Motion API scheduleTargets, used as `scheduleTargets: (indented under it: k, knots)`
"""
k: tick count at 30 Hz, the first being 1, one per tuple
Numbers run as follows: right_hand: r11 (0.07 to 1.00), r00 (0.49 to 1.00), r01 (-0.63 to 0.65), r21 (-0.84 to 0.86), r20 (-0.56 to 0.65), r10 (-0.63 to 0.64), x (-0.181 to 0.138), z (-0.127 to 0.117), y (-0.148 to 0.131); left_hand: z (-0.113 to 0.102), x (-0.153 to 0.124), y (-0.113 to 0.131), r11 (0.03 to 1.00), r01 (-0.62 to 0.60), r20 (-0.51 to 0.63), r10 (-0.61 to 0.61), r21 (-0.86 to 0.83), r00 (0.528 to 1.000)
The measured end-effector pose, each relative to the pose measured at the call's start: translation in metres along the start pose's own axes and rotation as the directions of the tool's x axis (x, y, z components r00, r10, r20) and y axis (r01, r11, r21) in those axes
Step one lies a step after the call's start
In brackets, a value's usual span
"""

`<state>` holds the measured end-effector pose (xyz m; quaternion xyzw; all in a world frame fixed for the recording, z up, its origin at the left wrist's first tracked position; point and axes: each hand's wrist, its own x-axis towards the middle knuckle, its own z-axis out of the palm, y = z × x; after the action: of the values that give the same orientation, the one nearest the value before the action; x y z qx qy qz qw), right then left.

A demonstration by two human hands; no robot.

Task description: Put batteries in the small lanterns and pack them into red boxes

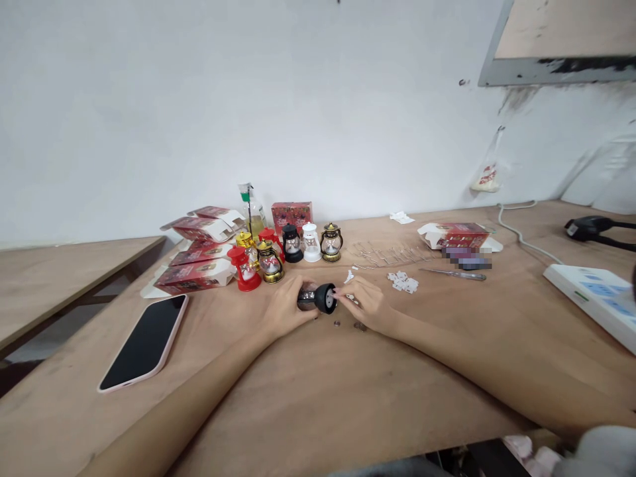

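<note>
A small black lantern (325, 299) lies on its side in my left hand (285, 308), its round base turned to the right. The fingers of that hand are wrapped round the lantern's clear body. My right hand (370, 305) has its thumb and fingertips pinched together at the underside of the base. Whatever those fingertips hold is too small to make out. Small round metal pieces (360, 326) lie on the table just below my right hand. Beyond my hands stand several upright mini lanterns, among them a white one (311, 242) and a red one (244, 269).
Red printed boxes (199, 275) and a phone (144, 342) lie to the left. A bottle (254, 215) stands at the back. Thin wire pieces (392, 254), white scraps (403, 281), a screwdriver (454, 273) and a white device (593, 301) are spread to the right.
</note>
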<state>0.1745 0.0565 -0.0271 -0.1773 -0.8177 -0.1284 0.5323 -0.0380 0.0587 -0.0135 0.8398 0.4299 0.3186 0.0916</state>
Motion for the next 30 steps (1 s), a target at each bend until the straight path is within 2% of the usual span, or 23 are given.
scheduleTargets:
  k: [10, 15, 24, 30]
  knots:
    - [0.995, 0.995, -0.098, 0.017, 0.007, 0.097, 0.0032, -0.0006, -0.0006, -0.0013, -0.0003, 0.0015, 1.0, -0.004, 0.012, 0.004, -0.006, 1.0]
    - [0.995, 0.995, -0.099, 0.02, 0.027, 0.099, 0.0008, 0.0007, 0.0018, -0.0011, 0.0, 0.0015, 1.0, 0.005, -0.002, -0.005, -0.019, 1.0]
    - [0.944, 0.983, -0.178, 0.278, 0.097, 0.157, 0.0026, -0.0009, 0.0074, -0.002, -0.0007, 0.001, 0.997, -0.083, 0.033, 0.083, -0.008, 0.996]
    - [0.908, 0.965, -0.259, 0.33, 0.119, 0.232, 0.0046, -0.0018, 0.0085, -0.0018, -0.0007, 0.001, 0.998, -0.068, 0.015, 0.068, 0.016, 0.998]
